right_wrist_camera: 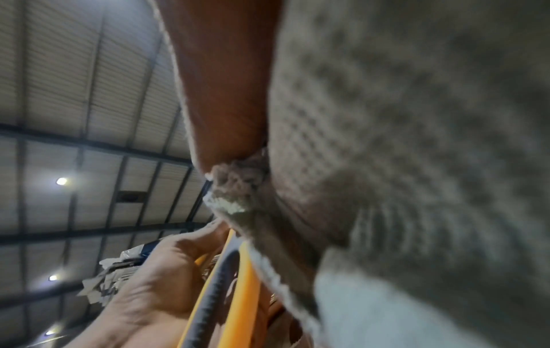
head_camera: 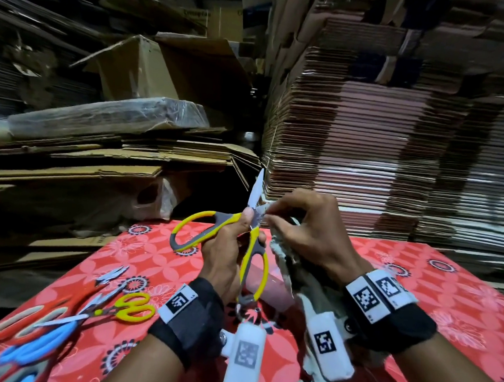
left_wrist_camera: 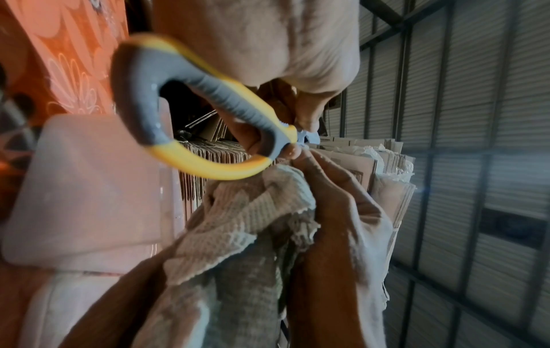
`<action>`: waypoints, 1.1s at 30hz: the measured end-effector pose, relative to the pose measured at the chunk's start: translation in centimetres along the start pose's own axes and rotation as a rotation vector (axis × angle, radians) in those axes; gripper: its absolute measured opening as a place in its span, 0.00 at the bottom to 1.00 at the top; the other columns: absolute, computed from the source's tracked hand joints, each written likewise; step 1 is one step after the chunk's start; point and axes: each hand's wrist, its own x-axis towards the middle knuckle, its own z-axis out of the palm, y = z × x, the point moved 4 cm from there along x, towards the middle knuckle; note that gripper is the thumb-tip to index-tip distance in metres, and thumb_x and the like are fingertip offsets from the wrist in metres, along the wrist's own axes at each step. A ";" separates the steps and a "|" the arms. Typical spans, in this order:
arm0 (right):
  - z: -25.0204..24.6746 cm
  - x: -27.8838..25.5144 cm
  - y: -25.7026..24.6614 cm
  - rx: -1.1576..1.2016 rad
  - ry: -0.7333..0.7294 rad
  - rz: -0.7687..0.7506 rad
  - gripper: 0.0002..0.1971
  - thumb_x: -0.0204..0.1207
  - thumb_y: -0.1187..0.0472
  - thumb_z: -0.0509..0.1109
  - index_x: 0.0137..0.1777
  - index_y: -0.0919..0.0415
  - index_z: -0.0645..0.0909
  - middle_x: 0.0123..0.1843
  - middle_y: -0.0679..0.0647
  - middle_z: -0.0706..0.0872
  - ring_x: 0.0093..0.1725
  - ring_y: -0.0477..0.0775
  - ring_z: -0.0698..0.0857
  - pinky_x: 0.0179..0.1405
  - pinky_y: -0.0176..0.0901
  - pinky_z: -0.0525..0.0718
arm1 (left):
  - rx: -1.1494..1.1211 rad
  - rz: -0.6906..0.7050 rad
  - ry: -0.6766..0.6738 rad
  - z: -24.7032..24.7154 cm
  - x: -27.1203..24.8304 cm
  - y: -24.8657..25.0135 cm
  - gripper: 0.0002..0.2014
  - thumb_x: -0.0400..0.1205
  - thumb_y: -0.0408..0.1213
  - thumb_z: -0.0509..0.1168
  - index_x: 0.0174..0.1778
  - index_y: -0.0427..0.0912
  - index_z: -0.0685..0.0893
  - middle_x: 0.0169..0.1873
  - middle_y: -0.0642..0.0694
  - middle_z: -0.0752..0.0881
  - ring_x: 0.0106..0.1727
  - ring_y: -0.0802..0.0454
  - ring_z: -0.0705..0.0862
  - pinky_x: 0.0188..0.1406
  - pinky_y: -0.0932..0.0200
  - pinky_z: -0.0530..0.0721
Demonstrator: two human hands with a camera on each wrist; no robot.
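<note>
Large scissors (head_camera: 251, 244) with yellow and grey handles are held up over the red table, blades spread, one blade pointing up. My left hand (head_camera: 229, 249) grips them near the pivot. My right hand (head_camera: 304, 230) holds a grey-white waffle cloth (head_camera: 287, 262) and pinches it against the blade near the pivot. In the left wrist view the scissor handle (left_wrist_camera: 190, 122) loops in front of the cloth (left_wrist_camera: 247, 226). The right wrist view is filled by the cloth (right_wrist_camera: 401, 164), with the left hand (right_wrist_camera: 154, 294) and yellow handle (right_wrist_camera: 238, 294) below.
A red flowered tablecloth (head_camera: 417, 277) covers the table. Several other scissors lie at the front left: small yellow ones (head_camera: 129, 307), orange ones (head_camera: 27, 318), blue ones (head_camera: 40, 346). Stacks of flattened cardboard (head_camera: 367, 139) rise close behind and to the left.
</note>
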 end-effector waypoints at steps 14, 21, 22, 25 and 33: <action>-0.5 0.2 0.3 0.021 0.008 0.091 0.04 0.73 0.62 0.86 0.45 0.54 0.95 0.41 0.43 0.92 0.41 0.40 0.90 0.41 0.31 0.86 | 0.000 0.013 -0.062 -0.1 0.0 0.2 0.11 0.82 0.39 0.74 0.40 0.35 0.85 0.27 0.38 0.83 0.27 0.47 0.82 0.31 0.55 0.84; -1.4 0.2 0.7 -0.028 -0.018 0.076 0.04 0.72 0.61 0.86 0.44 0.54 0.95 0.40 0.42 0.92 0.40 0.40 0.90 0.40 0.28 0.83 | 0.005 0.024 -0.059 0.0 0.0 -0.1 0.09 0.84 0.37 0.73 0.45 0.33 0.86 0.29 0.38 0.82 0.27 0.46 0.83 0.29 0.56 0.85; -1.2 0.2 0.6 -0.013 -0.047 0.077 0.04 0.71 0.61 0.87 0.44 0.53 0.95 0.39 0.42 0.92 0.40 0.40 0.90 0.39 0.28 0.82 | -0.001 0.020 -0.058 0.0 0.0 -0.1 0.09 0.84 0.37 0.73 0.44 0.34 0.86 0.28 0.38 0.82 0.27 0.46 0.83 0.30 0.56 0.86; -2.4 0.9 1.6 -0.004 0.090 0.127 0.03 0.72 0.61 0.86 0.43 0.53 0.95 0.39 0.41 0.92 0.39 0.39 0.90 0.39 0.27 0.82 | -0.008 0.044 -0.073 0.1 0.2 0.2 0.09 0.84 0.36 0.72 0.43 0.34 0.86 0.26 0.41 0.82 0.26 0.47 0.83 0.30 0.55 0.85; -2.0 0.8 1.4 -0.027 0.027 0.098 0.04 0.71 0.61 0.87 0.43 0.53 0.95 0.38 0.42 0.91 0.39 0.40 0.89 0.38 0.30 0.82 | -0.002 0.051 -0.074 -0.1 0.4 0.3 0.10 0.84 0.37 0.72 0.48 0.33 0.85 0.29 0.38 0.81 0.27 0.46 0.82 0.28 0.57 0.85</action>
